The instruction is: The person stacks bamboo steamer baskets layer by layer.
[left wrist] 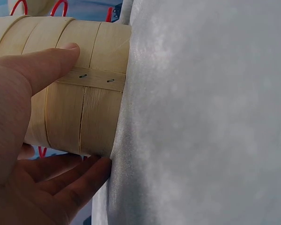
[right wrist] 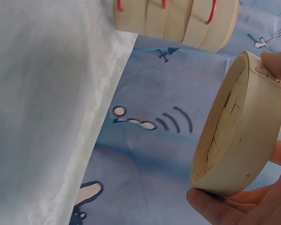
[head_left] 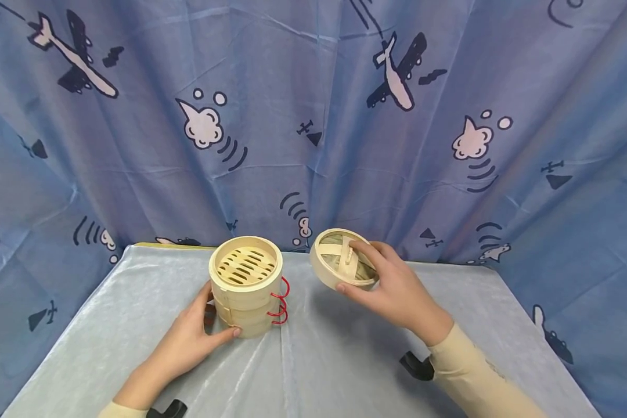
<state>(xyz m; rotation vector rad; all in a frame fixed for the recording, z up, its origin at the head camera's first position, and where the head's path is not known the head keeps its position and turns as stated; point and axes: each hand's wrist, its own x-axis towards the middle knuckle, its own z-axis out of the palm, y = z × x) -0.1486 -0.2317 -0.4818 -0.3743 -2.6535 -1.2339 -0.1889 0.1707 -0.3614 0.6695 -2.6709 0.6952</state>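
Note:
A round bamboo steamer stack [head_left: 248, 313] stands upright on the cloth, its slatted top tier [head_left: 245, 266] uncovered. Small red loops [head_left: 284, 287] stick out from its right side. Around the stack's left side curls my left hand [head_left: 185, 339], the thumb along the lower front, as the left wrist view shows up close at the stapled bamboo wall [left wrist: 100, 51]. Up off the cloth, right of the stack, my right hand [head_left: 404, 293] grips the woven bamboo lid [head_left: 324, 270] by its rim. The lid tilts, and its hollow underside [right wrist: 225, 117] shows in the right wrist view.
A pale grey-blue velvety cloth [head_left: 334, 371] covers the table. Behind the table's far edge hangs a blue curtain [head_left: 271, 151] printed with planes and clouds. Black straps [head_left: 418, 367] sit at both wrists.

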